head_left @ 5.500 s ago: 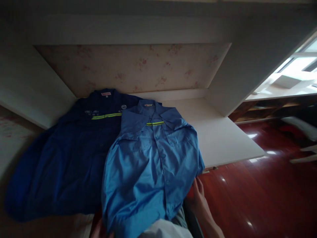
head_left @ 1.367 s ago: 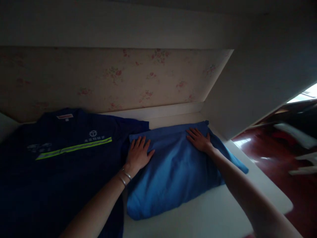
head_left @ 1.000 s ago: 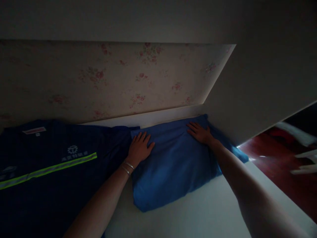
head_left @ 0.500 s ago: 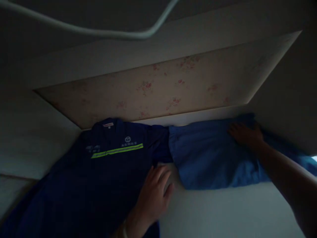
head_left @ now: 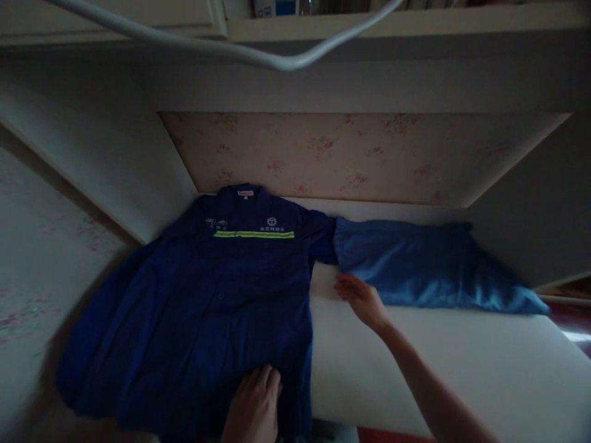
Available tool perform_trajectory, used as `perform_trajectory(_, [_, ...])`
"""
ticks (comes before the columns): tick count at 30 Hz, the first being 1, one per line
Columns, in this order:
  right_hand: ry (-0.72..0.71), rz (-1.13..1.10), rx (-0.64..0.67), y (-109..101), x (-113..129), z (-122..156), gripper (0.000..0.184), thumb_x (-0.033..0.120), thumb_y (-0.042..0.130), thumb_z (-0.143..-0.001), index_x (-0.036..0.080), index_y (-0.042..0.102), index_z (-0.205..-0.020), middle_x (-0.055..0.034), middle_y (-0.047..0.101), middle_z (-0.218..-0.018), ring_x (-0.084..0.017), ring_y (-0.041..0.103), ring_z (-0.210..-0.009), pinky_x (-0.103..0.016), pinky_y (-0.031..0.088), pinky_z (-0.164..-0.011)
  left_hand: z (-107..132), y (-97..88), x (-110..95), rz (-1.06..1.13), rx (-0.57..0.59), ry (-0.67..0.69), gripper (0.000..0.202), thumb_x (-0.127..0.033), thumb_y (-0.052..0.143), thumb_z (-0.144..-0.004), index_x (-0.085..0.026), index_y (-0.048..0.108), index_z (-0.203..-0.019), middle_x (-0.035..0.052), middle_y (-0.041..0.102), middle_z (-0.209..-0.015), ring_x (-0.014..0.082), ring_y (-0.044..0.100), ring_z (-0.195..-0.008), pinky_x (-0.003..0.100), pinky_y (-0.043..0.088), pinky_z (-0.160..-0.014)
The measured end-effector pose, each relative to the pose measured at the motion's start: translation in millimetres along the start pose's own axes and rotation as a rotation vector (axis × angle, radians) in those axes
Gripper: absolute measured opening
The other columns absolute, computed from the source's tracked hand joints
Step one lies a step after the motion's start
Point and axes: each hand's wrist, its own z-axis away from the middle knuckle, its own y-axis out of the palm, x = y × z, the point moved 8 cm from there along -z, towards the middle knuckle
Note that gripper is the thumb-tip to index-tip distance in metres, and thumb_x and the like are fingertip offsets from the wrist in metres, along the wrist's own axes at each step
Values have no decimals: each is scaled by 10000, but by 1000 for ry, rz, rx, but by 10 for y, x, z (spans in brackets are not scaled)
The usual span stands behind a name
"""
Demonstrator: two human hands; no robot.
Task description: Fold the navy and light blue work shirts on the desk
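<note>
A dark blue work jacket (head_left: 221,271) with a yellow-green reflective stripe and white emblems lies spread front up, collar at the far end. My left hand (head_left: 256,400) is on its lower front, fingers curled in and pressed together against the cloth; the fingertips are hidden. To the right lies a lighter blue folded garment (head_left: 406,261), its left end meeting the jacket's sleeve. My right hand (head_left: 360,298) is beside this garment's near left corner, over the white surface, fingers loosely stretched leftward with nothing in them.
The white surface (head_left: 369,363) sits in a recess with a flowered back panel (head_left: 305,154) and side walls. Overhead, a shelf (head_left: 392,21) holds several items. A pale cable or tube (head_left: 286,61) hangs across the top of the view. At the left is a flowered wall (head_left: 37,295).
My right hand has come off the lighter blue garment and moved left. My left hand has moved nearer, onto the jacket's lower front. The view has drawn back and levelled.
</note>
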Motion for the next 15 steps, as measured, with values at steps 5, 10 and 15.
perform_trajectory(5, [138, -136, 52, 611, -33, 78, 317, 415, 563, -817, 256, 596, -1089, -28, 724, -887, -174, 666, -699, -303, 539, -599, 51, -253, 2, 131, 66, 40, 190, -229, 473, -955, -218, 648, -1028, 66, 702, -1049, 207, 676, -927, 342, 531, -822])
perform_trajectory(10, [106, -20, 142, 1004, -45, 95, 377, 418, 623, -801, 234, 576, -1127, 37, 650, -660, -133, 574, -534, -247, 415, -507, 336, 102, -37, -8, 114, 187, 581, -330, 704, -816, -246, 566, -1374, 130, 636, -1331, 342, 604, -1170, 524, 500, -972])
perform_trajectory(15, [135, -308, 91, 1107, 28, 82, 532, 460, 690, -727, 231, 536, -1183, 93, 539, -575, -115, 481, -486, -227, 346, -459, 361, 41, 66, 88, -7, 137, 442, -109, 554, -869, -293, 655, -1257, 58, 710, -1169, 244, 663, -1035, 406, 549, -923])
